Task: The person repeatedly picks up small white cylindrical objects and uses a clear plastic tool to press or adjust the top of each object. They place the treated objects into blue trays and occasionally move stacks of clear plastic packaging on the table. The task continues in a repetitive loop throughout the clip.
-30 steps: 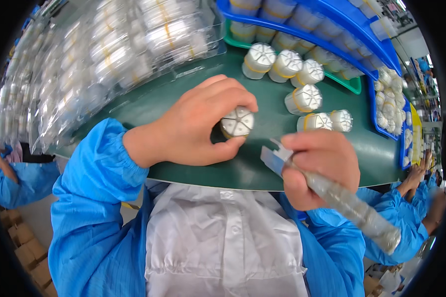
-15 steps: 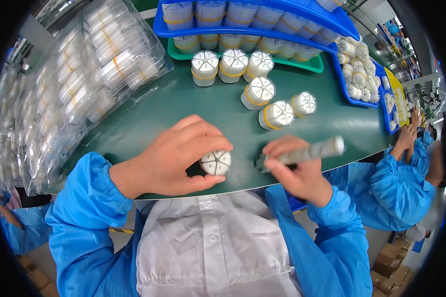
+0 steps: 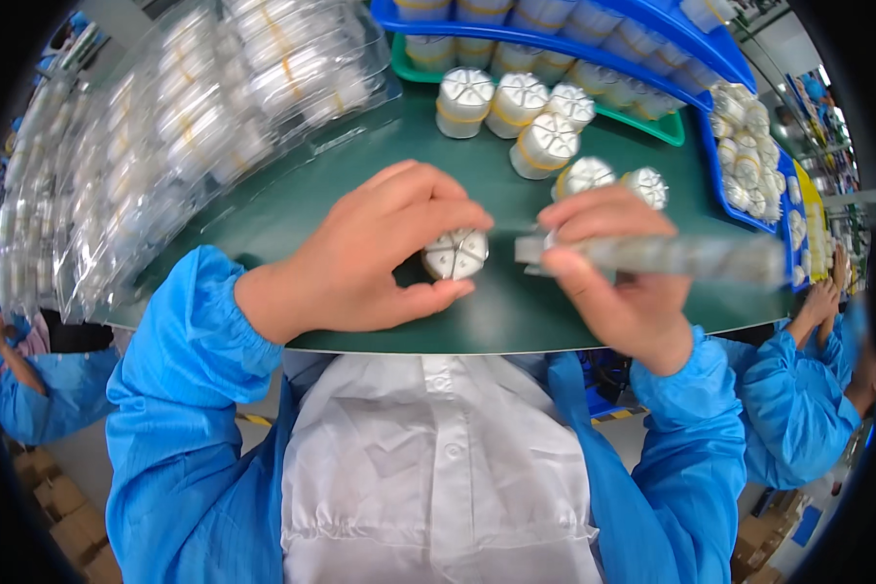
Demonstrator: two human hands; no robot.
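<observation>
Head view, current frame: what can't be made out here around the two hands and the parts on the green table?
- Long grey tool in the right hand: motion-blurred, so its type and tip are unclear.
- Small white round ribbed part held by the left hand: its sides and underside are hidden by the fingers.
- White parts inside the clear plastic bags: blurred by glare and wrinkles.
- Blue plastic tray: cut off by the top edge.

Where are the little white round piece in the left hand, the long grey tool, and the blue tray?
white round piece (image 3: 455, 255), head view, on its segmented top face.
long grey tool (image 3: 672, 255), head view, mid-shaft beyond the right hand.
blue tray (image 3: 555, 37), head view, on its front rim.
</observation>
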